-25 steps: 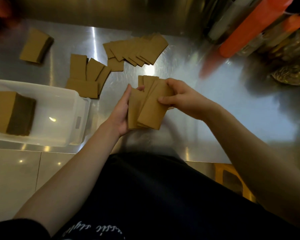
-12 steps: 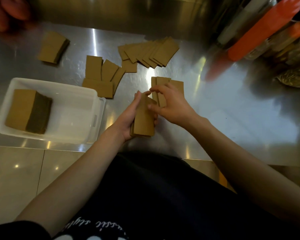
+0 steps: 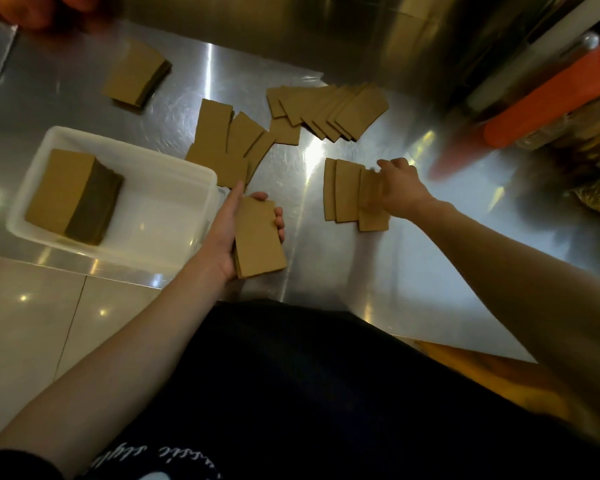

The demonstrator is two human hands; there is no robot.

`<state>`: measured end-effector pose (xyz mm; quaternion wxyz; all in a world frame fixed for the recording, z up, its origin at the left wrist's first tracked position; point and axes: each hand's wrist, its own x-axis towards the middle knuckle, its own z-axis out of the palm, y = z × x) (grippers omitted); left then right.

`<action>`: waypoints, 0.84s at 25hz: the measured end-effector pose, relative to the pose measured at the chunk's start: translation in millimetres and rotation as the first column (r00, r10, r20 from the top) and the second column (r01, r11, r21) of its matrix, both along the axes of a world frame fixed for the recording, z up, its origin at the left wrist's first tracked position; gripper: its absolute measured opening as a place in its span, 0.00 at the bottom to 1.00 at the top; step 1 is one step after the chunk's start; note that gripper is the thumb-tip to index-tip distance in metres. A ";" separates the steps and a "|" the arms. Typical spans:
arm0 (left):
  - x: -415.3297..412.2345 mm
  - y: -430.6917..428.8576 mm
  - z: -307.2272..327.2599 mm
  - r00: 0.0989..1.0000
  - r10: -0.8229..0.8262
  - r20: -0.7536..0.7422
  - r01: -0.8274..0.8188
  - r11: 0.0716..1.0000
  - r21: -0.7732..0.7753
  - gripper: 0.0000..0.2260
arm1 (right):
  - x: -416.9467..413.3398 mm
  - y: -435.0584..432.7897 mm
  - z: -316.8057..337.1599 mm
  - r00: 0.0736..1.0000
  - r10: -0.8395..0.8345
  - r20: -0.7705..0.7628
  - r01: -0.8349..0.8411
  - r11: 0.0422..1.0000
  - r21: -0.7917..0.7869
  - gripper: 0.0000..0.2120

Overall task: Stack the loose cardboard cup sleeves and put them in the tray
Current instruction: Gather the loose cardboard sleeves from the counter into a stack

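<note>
Sleeves, cardboard, brown, flattened. Location by lot: squared stack [image 3: 258,237] gripped in the left hand [image 3: 222,237], thumb on one long edge and fingers curled over the other, just beside the tray's near corner; three overlapping pieces [image 3: 347,192] on the desk [image 3: 430,254] under the right hand [image 3: 397,190], which lies on the rightmost piece with fingers bent over its far edge; fanned row [image 3: 329,110] further back; loose cluster [image 3: 227,142] by the tray's far side; small stack [image 3: 137,76] at the far left.

Tray [image 3: 194,174], white plastic: holds one tall finished stack [image 3: 73,195] against its left side, the rest bare.

Step in hand, as judged: gathering the three pieces to add to the held stack. Best done by sliding them together on the smooth steel until the edges align, lifting them as one, then tapping the joined stack on the desk to square it before it goes beside the stack in the tray.

Unclear: right hand is motion-blurred, so whether it presses or pinches cannot be told. Piece counts in the fan and cluster unreadable. Orange bottles [image 3: 551,109] at right are blurred and cut off. A reddish blur [image 3: 49,12] at top left cannot be identified.
</note>
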<state>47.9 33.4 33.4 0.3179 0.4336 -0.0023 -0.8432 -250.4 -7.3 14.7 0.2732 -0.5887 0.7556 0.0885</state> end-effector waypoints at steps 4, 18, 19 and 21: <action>8.7 2.4 -2.9 0.998 0.058 0.023 -0.059 0.998 0.027 0.18 | -1.3 -2.2 -6.9 0.999 -0.006 -0.037 0.006 1.000 -0.020 0.39; 14.8 7.7 3.3 0.993 0.095 0.071 -0.096 0.995 0.007 0.16 | 24.4 -19.8 -6.8 0.999 0.025 0.042 -0.025 1.000 0.015 0.40; 15.1 7.2 3.8 0.993 0.097 0.071 -0.097 0.995 0.006 0.15 | 23.8 -14.9 -8.2 1.000 0.015 0.015 -0.014 1.000 -0.017 0.40; 16.0 6.1 4.2 0.992 0.097 0.076 -0.098 0.995 0.010 0.15 | 19.4 -6.8 -8.5 0.998 -0.025 0.056 0.029 0.998 -0.060 0.39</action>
